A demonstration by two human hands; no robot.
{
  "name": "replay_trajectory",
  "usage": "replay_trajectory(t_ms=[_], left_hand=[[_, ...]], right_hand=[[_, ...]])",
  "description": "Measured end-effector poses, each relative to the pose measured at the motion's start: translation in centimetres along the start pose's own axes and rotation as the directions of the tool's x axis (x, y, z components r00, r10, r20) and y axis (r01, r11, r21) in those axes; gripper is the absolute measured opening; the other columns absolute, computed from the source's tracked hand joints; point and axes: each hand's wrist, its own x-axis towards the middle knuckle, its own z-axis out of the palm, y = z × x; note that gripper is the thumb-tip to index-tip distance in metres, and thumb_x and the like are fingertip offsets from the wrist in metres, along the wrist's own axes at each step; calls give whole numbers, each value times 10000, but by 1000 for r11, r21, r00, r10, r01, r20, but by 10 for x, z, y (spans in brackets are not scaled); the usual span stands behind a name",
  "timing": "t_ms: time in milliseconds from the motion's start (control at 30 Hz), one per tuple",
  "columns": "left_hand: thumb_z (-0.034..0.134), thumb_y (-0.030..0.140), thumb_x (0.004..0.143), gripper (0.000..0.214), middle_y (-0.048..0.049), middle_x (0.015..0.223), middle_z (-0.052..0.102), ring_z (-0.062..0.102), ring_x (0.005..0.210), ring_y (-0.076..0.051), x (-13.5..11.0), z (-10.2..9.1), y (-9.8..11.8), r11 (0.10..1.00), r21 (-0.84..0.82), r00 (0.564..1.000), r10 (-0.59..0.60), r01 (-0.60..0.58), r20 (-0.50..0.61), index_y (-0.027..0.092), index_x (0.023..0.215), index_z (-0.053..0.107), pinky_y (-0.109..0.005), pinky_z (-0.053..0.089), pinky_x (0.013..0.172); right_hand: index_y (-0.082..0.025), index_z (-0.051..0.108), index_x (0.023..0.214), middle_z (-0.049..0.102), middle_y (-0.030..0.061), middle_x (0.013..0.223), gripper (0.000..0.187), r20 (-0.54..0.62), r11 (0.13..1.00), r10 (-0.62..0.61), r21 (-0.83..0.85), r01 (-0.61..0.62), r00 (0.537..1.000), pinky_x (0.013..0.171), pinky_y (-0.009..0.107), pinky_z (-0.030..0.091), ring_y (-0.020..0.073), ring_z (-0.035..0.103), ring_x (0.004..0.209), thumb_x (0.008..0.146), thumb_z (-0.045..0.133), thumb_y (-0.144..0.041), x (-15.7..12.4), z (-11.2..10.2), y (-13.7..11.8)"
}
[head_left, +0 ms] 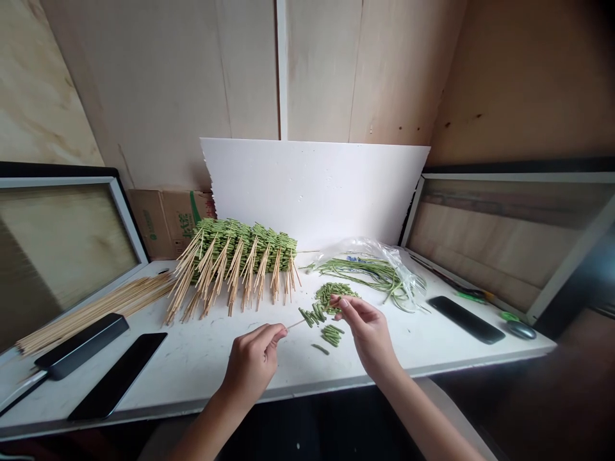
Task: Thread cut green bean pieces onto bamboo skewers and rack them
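My left hand (254,358) pinches the bare end of a thin wooden skewer (295,324). Several short green bean pieces (312,315) are threaded on its far part. At the other end, my right hand (361,323) has thumb and fingers closed on what looks like a bean piece (337,301), partly hidden by the fingertips. Behind that hand lies a heap of cut green bean pieces (331,289). Below the skewer rest a small row of cut pieces (331,335) and one single piece (320,349) on the white table (288,371).
Finished bean skewers (240,250) are stacked at the back left. Loose bare skewers (96,307) lie left, near a black box (81,346) and a black phone (118,378). Long beans (369,272) in a plastic bag (403,269), another phone (466,319) and a mouse (521,330) lie right.
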Motion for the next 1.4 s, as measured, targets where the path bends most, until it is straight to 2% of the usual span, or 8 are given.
replay_trajectory(t_ms=[200, 467, 633, 700, 767, 900, 1133, 1400], left_hand=[[503, 101, 988, 222, -44, 810, 765, 732, 698, -159, -2, 4, 5, 1000, 3, 1000, 18, -18, -13, 182, 956, 707, -223, 556, 670], [514, 157, 1003, 221, -41, 820, 769, 713, 681, -153, -1, 1, 10, 998, -25, 998, -56, 56, 11, 187, 941, 724, -218, 531, 643], [504, 232, 1017, 261, -23, 684, 711, 648, 582, -147, 4, 2, -2, 987, 14, 985, -164, 163, 61, 184, 884, 723, -218, 476, 581], [494, 250, 1020, 278, -9, 638, 675, 618, 552, -143, 4, 3, -9, 977, 32, 974, -211, 209, 83, 186, 869, 719, -218, 456, 572], [483, 257, 1022, 286, 4, 613, 647, 594, 535, -138, 4, 5, -15, 968, 42, 963, -249, 246, 104, 189, 869, 715, -217, 443, 569], [470, 283, 1032, 297, 13, 591, 620, 578, 518, -134, 1, 8, -18, 967, 42, 963, -253, 251, 91, 189, 885, 712, -217, 433, 563], [478, 289, 1032, 290, -15, 661, 682, 634, 557, -148, -2, 12, -10, 978, -3, 978, -206, 207, 26, 189, 890, 710, -215, 453, 551], [473, 293, 1036, 301, -14, 652, 677, 631, 563, -148, -3, 12, -10, 976, 5, 974, -216, 216, 71, 185, 891, 713, -217, 462, 565]], right_hand=[[-242, 817, 892, 783, 104, 1115, 223, -4, 1000, 22, 22, -22, 1000, 953, 435, 519, 340, 641, 1205, 828, 795, -455, -10, 11, 6], [-239, 809, 936, 779, 96, 1103, 279, 17, 996, 86, 0, -86, 996, 858, 401, 544, 296, 696, 1016, 803, 808, -485, -19, 23, 17], [-261, 793, 1074, 756, 98, 1184, 437, 149, 987, 3, -160, 21, 989, 883, 415, 550, 300, 666, 1137, 991, 499, -573, 9, -2, 15], [-255, 801, 1046, 775, 101, 1111, 387, 231, 907, -1, -410, 99, 973, 841, 418, 547, 303, 686, 1045, 970, 554, -543, 23, -20, 18], [-247, 822, 919, 793, 101, 966, 313, 307, 709, 13, -674, 207, 952, 803, 437, 528, 318, 677, 937, 916, 638, -500, 33, -37, 26], [-255, 809, 710, 763, 90, 722, 138, 328, 482, 49, -835, 265, 943, 765, 421, 495, 332, 649, 887, 803, 746, -334, 37, -55, 47], [-260, 747, 543, 704, 45, 568, 167, 187, 711, 48, -697, 97, 981, 661, 370, 503, 249, 634, 632, 561, 907, -306, 34, -52, 59], [-250, 834, 845, 799, 75, 849, 262, 155, 827, 42, -560, 52, 987, 692, 385, 536, 273, 700, 773, 733, 826, -486, 39, -46, 39]])
